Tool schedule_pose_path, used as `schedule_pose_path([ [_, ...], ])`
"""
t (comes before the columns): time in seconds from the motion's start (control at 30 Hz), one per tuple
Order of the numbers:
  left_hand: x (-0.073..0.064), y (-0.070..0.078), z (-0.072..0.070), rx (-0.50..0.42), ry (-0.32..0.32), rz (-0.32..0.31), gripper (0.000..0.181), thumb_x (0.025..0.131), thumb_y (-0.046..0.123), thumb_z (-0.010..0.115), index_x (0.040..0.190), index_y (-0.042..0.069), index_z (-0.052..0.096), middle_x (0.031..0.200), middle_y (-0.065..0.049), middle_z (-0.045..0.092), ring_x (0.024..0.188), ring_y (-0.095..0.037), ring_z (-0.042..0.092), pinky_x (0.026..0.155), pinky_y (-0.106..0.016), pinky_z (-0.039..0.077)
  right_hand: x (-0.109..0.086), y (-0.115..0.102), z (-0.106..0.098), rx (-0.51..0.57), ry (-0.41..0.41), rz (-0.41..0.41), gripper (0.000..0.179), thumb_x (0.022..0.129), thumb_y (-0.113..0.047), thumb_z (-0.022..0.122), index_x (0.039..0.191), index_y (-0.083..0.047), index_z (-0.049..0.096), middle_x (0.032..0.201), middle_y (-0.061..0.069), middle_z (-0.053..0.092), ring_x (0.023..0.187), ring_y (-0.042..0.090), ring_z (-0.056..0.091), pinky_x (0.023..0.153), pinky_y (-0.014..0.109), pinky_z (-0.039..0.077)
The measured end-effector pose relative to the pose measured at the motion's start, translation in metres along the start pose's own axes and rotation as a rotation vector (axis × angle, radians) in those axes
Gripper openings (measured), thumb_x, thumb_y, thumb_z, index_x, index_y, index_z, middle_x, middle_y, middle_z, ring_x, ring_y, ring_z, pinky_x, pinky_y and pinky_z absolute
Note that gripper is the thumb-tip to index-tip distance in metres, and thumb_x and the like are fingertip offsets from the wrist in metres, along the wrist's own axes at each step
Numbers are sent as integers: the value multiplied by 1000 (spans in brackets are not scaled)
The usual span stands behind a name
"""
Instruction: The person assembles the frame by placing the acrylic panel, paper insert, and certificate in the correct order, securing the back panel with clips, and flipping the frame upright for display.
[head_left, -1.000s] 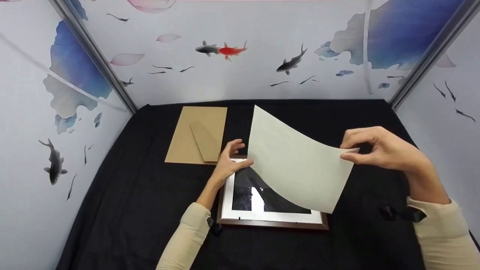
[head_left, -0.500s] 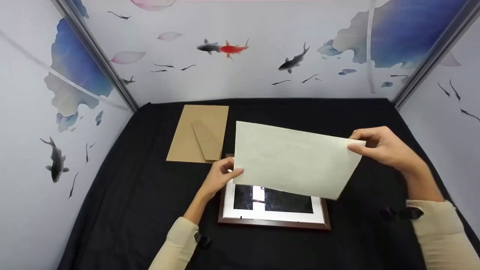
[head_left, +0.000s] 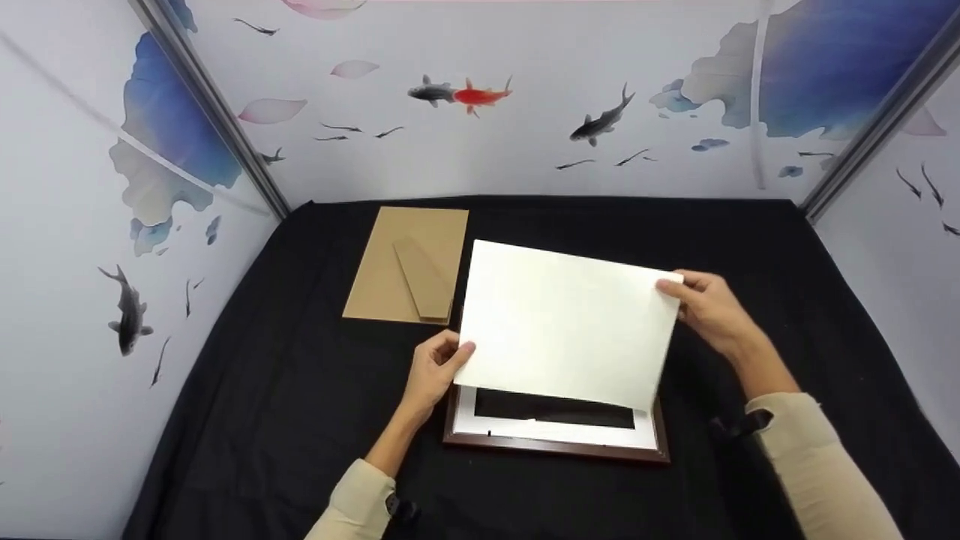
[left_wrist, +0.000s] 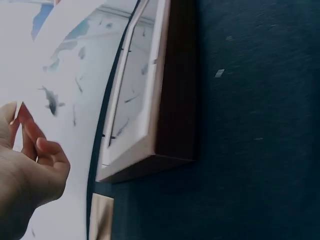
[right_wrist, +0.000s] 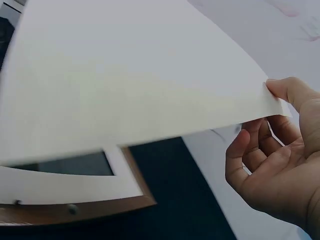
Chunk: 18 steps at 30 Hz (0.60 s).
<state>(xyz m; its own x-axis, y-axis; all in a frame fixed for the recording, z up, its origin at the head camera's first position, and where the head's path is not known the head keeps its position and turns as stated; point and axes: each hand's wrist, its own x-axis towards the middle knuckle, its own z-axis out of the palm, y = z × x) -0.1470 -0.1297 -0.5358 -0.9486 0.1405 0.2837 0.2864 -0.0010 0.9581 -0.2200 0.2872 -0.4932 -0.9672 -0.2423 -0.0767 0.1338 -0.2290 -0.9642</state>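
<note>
Both hands hold a blank off-white sheet of paper (head_left: 566, 322) above a picture frame (head_left: 555, 444). My left hand (head_left: 433, 371) pinches its left edge near the lower corner, thumb on top. At the upper right corner, my right hand (head_left: 709, 307) pinches the sheet between thumb and fingers; the right wrist view shows that hand (right_wrist: 280, 160) and the sheet (right_wrist: 125, 85) closely. Brown-rimmed, the frame lies flat with a white border and dark middle, its far part hidden by the sheet. The left wrist view shows the frame's side (left_wrist: 175, 100) beside my left hand (left_wrist: 35, 165).
A tan backing board (head_left: 375, 277) with a stand leg (head_left: 424, 281) lies behind and left of the frame. Black cloth (head_left: 300, 420) covers the table. White panels (head_left: 525, 150) printed with fish and leaves enclose the back and sides.
The sheet has swung from steeply tilted and curved to flatter and more level above the frame. My left hand has taken its left edge. My right hand has moved left and a little down.
</note>
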Motion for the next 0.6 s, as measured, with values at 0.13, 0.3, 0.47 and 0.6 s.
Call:
schedule_pose_path([
  [0.13, -5, -9, -1, -16, 59, -15, 10, 88, 6, 64, 87, -4, 62, 75, -10, 57, 66, -16, 50, 58, -26, 42, -2, 28, 9, 50, -12, 22, 21, 89, -5, 63, 106, 7, 63, 98, 14, 64, 84, 20, 61, 71, 31, 51],
  [0.3, -4, -10, -1, -53, 103, -24, 9, 88, 5, 64, 88, -3, 62, 76, -10, 59, 67, -17, 52, 57, -27, 43, -6, 54, 21, -63, 6, 61, 38, 86, -15, 69, 116, 7, 59, 95, 11, 61, 75, 16, 55, 64, 27, 47],
  [0.47, -6, -9, -1, -75, 93, -43, 10, 89, 6, 63, 90, -4, 61, 77, -12, 60, 69, -19, 54, 60, -28, 45, -9, 65, 22, -211, 52, 46, 42, 87, -25, 68, 116, 5, 59, 92, 12, 59, 71, 18, 49, 60, 28, 44],
  [0.6, -13, -8, -5, -27, 89, -78, 12, 88, 6, 64, 90, -6, 61, 78, -16, 60, 69, -20, 55, 59, -28, 46, -9, 65, 15, -256, 155, 19, 44, 87, -28, 67, 113, 6, 60, 98, 16, 60, 79, 20, 57, 67, 30, 49],
])
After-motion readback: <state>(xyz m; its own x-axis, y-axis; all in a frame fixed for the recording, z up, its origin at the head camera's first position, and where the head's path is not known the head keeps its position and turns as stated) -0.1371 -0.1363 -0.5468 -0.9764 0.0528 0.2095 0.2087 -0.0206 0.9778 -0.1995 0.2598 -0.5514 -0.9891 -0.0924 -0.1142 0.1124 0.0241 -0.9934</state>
